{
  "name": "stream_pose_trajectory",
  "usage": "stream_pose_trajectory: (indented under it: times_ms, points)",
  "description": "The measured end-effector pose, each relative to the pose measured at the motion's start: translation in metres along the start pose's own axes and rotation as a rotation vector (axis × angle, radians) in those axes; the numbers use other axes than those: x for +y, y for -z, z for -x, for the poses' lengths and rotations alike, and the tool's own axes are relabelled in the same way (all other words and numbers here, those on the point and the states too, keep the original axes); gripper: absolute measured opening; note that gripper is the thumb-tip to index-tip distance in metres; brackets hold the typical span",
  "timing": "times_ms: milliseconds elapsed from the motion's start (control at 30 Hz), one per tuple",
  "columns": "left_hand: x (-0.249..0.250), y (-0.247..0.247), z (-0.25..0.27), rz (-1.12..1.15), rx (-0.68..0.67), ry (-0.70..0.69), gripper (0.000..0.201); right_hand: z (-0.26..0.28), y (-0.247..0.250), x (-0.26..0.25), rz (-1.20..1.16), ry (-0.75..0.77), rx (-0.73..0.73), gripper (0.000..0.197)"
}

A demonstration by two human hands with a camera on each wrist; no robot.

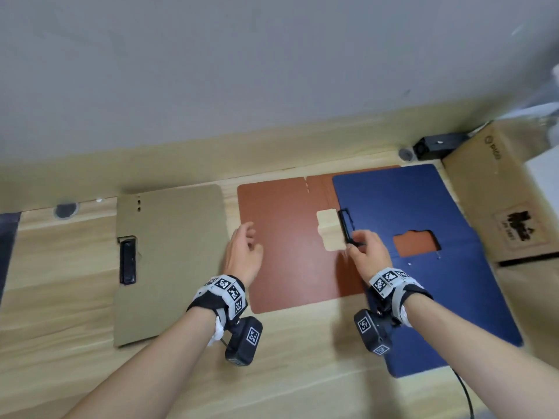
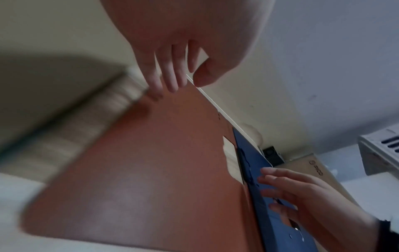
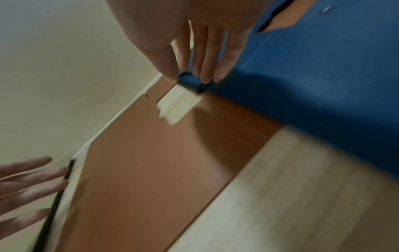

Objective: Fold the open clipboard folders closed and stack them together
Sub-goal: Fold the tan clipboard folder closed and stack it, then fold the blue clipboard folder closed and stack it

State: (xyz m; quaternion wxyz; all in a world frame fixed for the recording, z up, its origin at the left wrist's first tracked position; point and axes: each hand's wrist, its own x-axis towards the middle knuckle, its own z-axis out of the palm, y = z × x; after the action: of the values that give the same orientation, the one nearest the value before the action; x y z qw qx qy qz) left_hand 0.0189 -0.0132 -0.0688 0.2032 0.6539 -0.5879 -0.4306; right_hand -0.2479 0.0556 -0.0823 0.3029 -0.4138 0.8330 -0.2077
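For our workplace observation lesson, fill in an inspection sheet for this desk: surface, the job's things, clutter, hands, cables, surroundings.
Surface: light wooden desk, two round grommet holes at its back edge.
Job's things: tan folder lies alone on the left, black clip showing; brown folder lies open in the middle; blue folder overlaps its right part.
Clutter: cardboard box at the right; small black device behind it.
Hands: left hand open above the brown folder's left edge; right hand pinches the blue folder's left edge at its clip.
Cables: one black cable at the lower right.
Surroundings: plain grey wall behind.
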Motion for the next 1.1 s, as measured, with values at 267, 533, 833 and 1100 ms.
stream_pose_trajectory:
  times_ms: [267, 533, 833, 1100]
  points:
    - [0.08, -0.113, -0.014, -0.101, -0.198, -0.005, 0.034, -0.056, 0.091, 0.084, -0.016, -0.068, 0.092, 0.027]
    - [0.12, -0.191, -0.048, -0.525, -0.223, 0.116, 0.039, -0.105, 0.154, 0.148, 0.26, -0.107, 0.166, 0.061]
    - [0.128, -0.198, -0.055, -0.857, -0.151, 0.034, 0.054, -0.124, 0.161, 0.172, 0.272, -0.095, 0.051, 0.107]
    - [0.127, -0.195, -0.049, -1.089, -0.26, -0.201, 0.031, -0.122, 0.159, 0.169, 0.232, -0.102, 0.145, 0.098]
